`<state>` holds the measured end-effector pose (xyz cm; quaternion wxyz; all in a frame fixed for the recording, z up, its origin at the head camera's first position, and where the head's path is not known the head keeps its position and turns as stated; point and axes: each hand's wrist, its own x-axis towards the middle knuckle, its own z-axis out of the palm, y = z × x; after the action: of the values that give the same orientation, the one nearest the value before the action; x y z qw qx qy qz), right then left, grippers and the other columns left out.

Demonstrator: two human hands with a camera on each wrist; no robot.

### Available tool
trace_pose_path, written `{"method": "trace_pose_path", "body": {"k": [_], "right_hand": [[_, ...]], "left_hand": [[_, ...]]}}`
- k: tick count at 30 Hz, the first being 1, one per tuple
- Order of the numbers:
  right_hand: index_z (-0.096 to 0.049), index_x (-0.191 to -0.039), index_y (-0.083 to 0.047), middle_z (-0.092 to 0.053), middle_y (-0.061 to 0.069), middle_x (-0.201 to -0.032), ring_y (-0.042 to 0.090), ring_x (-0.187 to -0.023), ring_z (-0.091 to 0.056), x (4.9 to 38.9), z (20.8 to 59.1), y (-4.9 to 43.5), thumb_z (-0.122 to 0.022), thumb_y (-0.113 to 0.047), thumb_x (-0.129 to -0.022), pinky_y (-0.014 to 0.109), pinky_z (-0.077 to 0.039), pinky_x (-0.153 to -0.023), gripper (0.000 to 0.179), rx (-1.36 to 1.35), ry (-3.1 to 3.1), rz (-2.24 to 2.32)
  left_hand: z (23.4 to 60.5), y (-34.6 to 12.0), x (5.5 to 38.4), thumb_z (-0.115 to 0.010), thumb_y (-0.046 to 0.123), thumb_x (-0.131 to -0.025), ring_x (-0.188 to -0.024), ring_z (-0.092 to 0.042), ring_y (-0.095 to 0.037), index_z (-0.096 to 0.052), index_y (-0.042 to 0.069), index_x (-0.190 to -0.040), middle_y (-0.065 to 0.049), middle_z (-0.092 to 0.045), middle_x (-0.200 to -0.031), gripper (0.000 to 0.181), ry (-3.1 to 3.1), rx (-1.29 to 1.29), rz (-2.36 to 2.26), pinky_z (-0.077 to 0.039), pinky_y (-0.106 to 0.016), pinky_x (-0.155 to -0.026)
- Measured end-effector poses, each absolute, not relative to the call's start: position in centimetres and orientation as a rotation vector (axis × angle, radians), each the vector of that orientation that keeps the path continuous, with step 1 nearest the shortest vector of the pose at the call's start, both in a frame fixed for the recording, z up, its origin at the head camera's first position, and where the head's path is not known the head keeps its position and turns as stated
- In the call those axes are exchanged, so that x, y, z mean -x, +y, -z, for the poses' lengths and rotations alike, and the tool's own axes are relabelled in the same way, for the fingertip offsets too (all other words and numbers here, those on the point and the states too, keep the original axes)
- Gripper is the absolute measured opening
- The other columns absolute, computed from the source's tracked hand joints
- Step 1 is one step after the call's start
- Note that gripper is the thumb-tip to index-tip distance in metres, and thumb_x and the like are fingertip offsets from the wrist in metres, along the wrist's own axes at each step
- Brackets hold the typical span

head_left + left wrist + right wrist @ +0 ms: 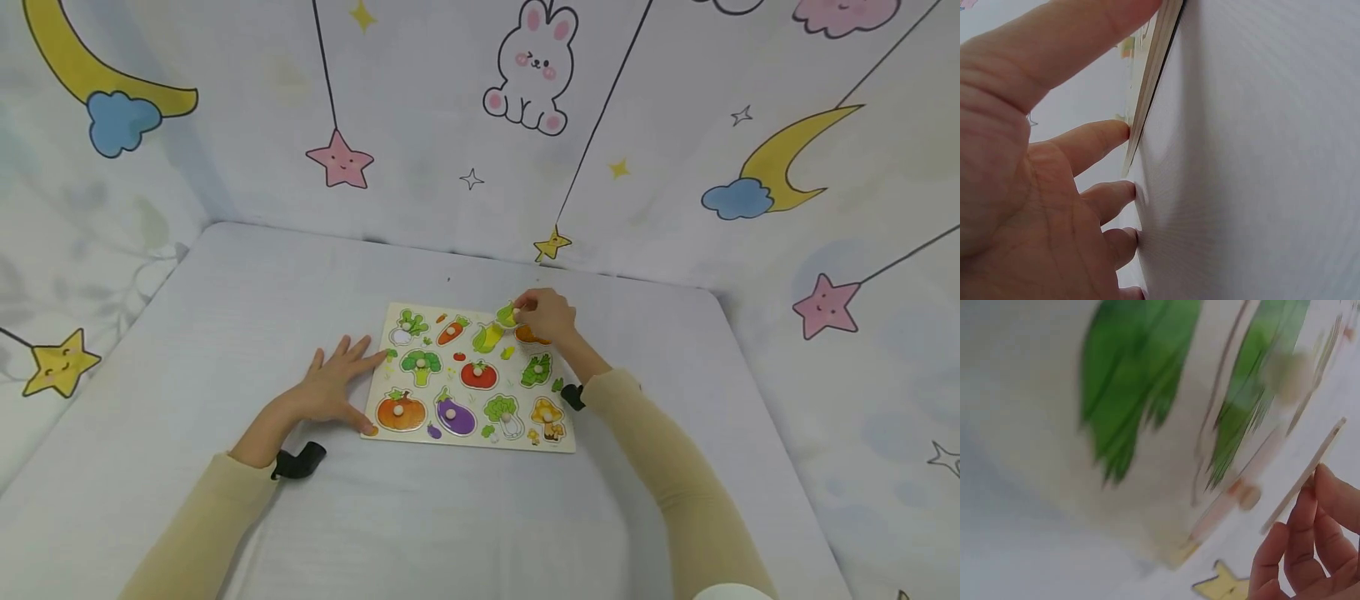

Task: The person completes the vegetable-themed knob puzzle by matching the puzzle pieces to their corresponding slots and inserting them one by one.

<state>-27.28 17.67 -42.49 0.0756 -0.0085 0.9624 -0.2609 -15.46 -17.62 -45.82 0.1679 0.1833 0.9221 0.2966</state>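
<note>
A wooden vegetable puzzle board [386, 379] lies on the white table. Beside its left edge is my left hand [333, 387], fingers spread; the thumb touches the near-left corner and the index finger the left edge, with the board's side [1159, 59] showing in the left wrist view. Over the far-right part, my right hand [547, 315] pinches a green-and-yellow corn piece [506, 316] by its knob. That thin piece [1304, 478] appears edge-on, raised off the board, in the right wrist view. Below it shows the corn picture [489, 337] on the board. My right hand partly covers a brown-orange piece [531, 335].
Knobbed pieces sit in the board, among them a carrot [452, 332], a tomato [480, 377], a pumpkin [405, 414], an eggplant [459, 422] and a mushroom [550, 417]. White cloth walls with cartoon prints rise behind the table [450, 517] and at both sides.
</note>
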Motion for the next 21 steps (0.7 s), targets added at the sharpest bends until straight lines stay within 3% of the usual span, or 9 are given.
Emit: {"method": "trace_pose_path", "body": {"k": [6, 14, 21], "right_hand": [[-0.072, -0.102, -0.015, -0.07, 0.003, -0.096, 0.026, -0.092, -0.06, 26.1, 42.6, 15.2, -0.068, -0.025, -0.09, 0.055, -0.037, -0.097, 0.016, 0.15, 2.879, 0.613], [-0.071, -0.093, -0.014, -0.069, 0.001, -0.085, 0.021, -0.077, -0.058, 25.5, 43.1, 14.8, -0.07, -0.021, -0.089, 0.053, -0.035, -0.095, 0.008, 0.232, 2.844, 0.592], [-0.071, -0.093, -0.015, -0.069, 0.002, -0.087, 0.022, -0.079, -0.059, 25.3, 43.5, 14.8, -0.071, -0.021, -0.089, 0.05, -0.037, -0.092, 0.008, 0.231, 2.869, 0.532]], "left_hand": [[45.8, -17.5, 15.5, -0.092, 0.038, -0.056, -0.147, 0.004, -0.051, -0.035, 0.009, -0.152, -0.026, -0.01, -0.162, 0.115, 2.618, -0.516, -0.854, 0.01, -0.074, -0.109], [45.6, -17.0, 15.7, -0.092, 0.036, -0.056, -0.147, 0.005, -0.052, -0.035, 0.008, -0.151, -0.027, -0.01, -0.161, 0.114, 2.609, -0.528, -0.866, 0.011, -0.073, -0.109], [46.0, -16.7, 16.1, -0.093, 0.039, -0.055, -0.147, 0.004, -0.052, -0.036, 0.009, -0.151, -0.026, -0.011, -0.161, 0.116, 2.611, -0.549, -0.85, 0.01, -0.074, -0.109]]}}
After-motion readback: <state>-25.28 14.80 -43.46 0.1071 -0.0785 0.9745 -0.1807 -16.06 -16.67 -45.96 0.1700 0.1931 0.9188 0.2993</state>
